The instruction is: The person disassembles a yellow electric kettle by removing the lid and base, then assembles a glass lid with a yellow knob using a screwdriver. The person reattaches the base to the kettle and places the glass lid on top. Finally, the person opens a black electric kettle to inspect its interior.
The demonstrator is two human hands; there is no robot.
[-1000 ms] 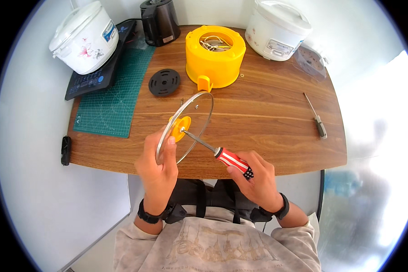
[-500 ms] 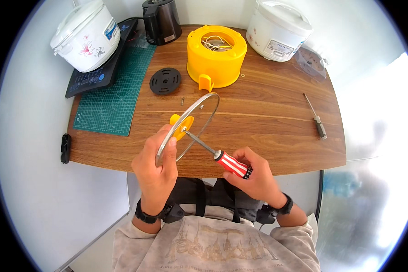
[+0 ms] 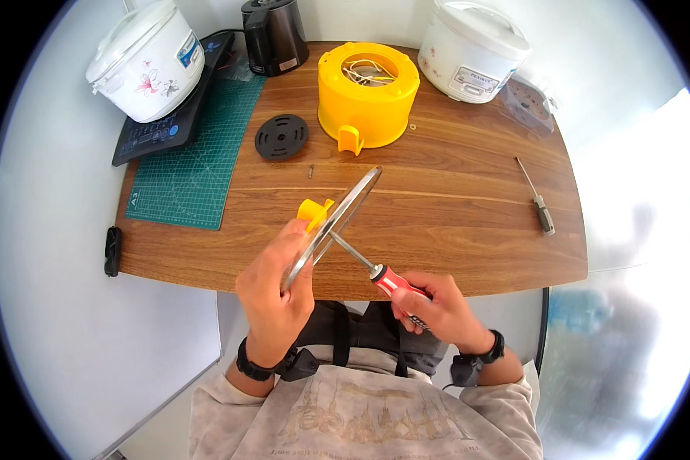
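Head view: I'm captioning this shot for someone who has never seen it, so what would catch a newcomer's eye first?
Front and centre, the left hand holds a round glass lid with a yellow plastic knob on edge, while the right hand points a red-handled screwdriver at its middle. Behind them, on the brown wooden table, stands a bright yellow open-topped cooker body with loose wires inside, flanked by two white rice cookers at the back corners.

Repair workbench, cutting mat [image 3: 199, 172], dismantled cooker [image 3: 368, 96]
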